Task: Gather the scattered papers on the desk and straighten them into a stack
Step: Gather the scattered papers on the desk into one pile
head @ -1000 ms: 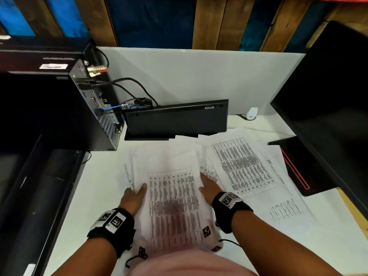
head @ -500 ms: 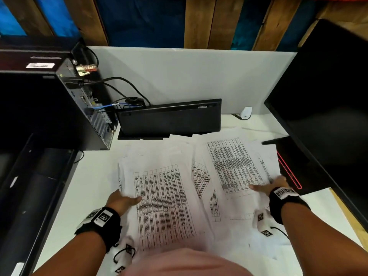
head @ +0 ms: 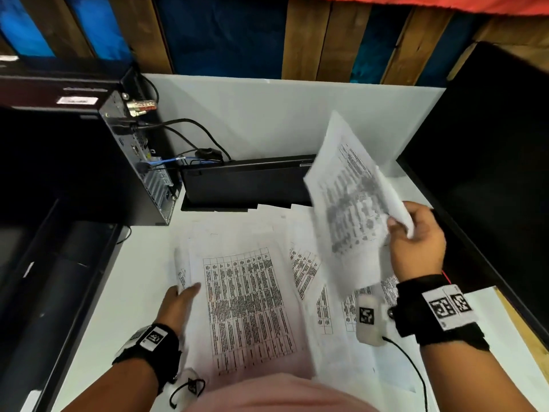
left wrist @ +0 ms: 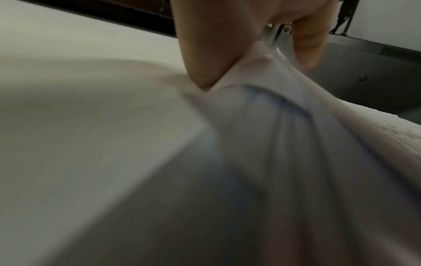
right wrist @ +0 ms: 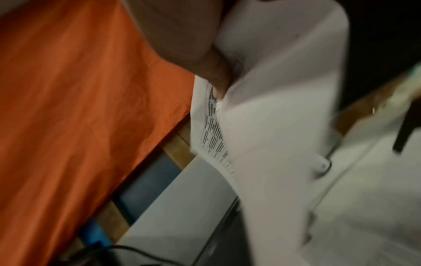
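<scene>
Printed sheets lie scattered over the white desk (head: 142, 292). The main pile of papers (head: 246, 307) lies in front of me, with its left edge curled up. My left hand (head: 185, 289) pinches that edge; in the left wrist view the thumb (left wrist: 205, 54) presses on the raised papers (left wrist: 273, 126). My right hand (head: 398, 227) grips a few lifted sheets (head: 347, 197) and holds them tilted in the air above the desk's right side. In the right wrist view the thumb (right wrist: 193, 45) lies on these sheets (right wrist: 273, 99). More loose sheets (head: 309, 269) lie under them.
A black computer tower (head: 133, 162) with cables stands at the back left. A black keyboard (head: 246, 182) leans against the white divider (head: 282, 114). A large black monitor (head: 490, 173) fills the right side. A dark unit (head: 59, 292) runs along the desk's left edge.
My right hand moved from the middle pile to the right-hand sheets, took hold of them and raised them off the desk. My left hand stayed at the pile's left edge.
</scene>
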Motion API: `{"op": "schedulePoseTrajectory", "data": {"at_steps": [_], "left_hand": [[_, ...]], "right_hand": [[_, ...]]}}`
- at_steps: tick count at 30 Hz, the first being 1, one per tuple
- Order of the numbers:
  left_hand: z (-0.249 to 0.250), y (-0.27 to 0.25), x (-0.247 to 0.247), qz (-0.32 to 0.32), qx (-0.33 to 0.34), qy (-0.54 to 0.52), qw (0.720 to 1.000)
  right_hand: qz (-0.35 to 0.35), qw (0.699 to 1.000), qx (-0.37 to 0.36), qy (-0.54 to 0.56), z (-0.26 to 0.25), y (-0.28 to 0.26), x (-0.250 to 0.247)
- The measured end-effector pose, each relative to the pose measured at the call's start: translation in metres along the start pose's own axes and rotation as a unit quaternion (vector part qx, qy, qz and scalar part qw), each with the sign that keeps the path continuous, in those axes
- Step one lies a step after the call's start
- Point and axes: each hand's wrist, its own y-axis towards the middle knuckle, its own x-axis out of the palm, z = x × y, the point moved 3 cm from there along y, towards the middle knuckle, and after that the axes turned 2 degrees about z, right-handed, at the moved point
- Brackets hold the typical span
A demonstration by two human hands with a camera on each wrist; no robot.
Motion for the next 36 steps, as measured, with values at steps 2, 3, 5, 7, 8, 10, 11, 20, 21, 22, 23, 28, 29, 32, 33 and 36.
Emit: {"op": "schedulePoseTrajectory", "data": {"at_steps": [2,3,5,7,8,10,11,20,21,22,23,28,29,32,33,36], "left_hand": [[-0.006,0.007,-0.007,0.018,-0.034,-0.051,0.998],[-0.011,0.013,-0.011,0.042,-0.038,-0.054,0.997],[-0.01,0.015,-0.018,0.087,-0.021,0.002,0.996],[-0.009,0.016,-0.021,0.102,0.009,0.033,0.994],[-0.009,0.015,-0.025,0.115,0.021,0.043,0.992],[-0.017,0.019,-0.031,0.149,0.03,0.047,0.987],[-0.021,0.023,-0.033,0.156,0.035,0.035,0.987],[-0.023,0.056,-0.032,0.105,0.039,0.123,0.986],[-0.015,0.055,-0.031,0.093,0.043,0.142,0.984],[-0.009,0.055,-0.03,0.085,0.04,0.159,0.983],[-0.003,0.057,-0.029,0.074,0.047,0.169,0.982],[0.028,0.051,-0.027,0.088,0.061,0.191,0.976],[0.033,0.047,-0.026,0.086,0.059,0.167,0.98],[0.031,0.037,-0.017,0.015,0.004,0.088,0.996],[0.031,0.032,-0.015,-0.004,-0.001,0.079,0.997],[0.024,0.043,-0.016,0.005,0.011,0.144,0.989]], "right_hand": [[-0.044,0.998,0.048,0.013,0.003,-0.018,0.016],[-0.065,0.996,0.061,-0.018,0.005,-0.029,0.027],[-0.119,0.985,0.081,-0.096,0.022,-0.054,0.048],[-0.201,0.959,0.123,-0.155,0.042,-0.078,0.07],[-0.237,0.943,0.142,-0.183,0.054,-0.089,0.082],[-0.29,0.913,0.179,-0.225,0.074,-0.102,0.098],[-0.308,0.898,0.193,-0.247,0.085,-0.103,0.103],[-0.386,0.835,0.194,-0.341,0.099,-0.096,0.138],[-0.403,0.827,0.184,-0.346,0.097,-0.095,0.145],[-0.421,0.819,0.165,-0.352,0.093,-0.095,0.152],[-0.437,0.812,0.143,-0.359,0.091,-0.096,0.159],[-0.492,0.808,0.105,-0.307,0.086,-0.109,0.181],[-0.493,0.816,0.133,-0.27,0.088,-0.11,0.181],[-0.321,0.886,0.232,-0.24,0.093,-0.093,0.164],[-0.234,0.888,0.244,-0.312,0.093,-0.084,0.153],[-0.174,0.825,0.316,-0.435,0.098,-0.072,0.129]]}}
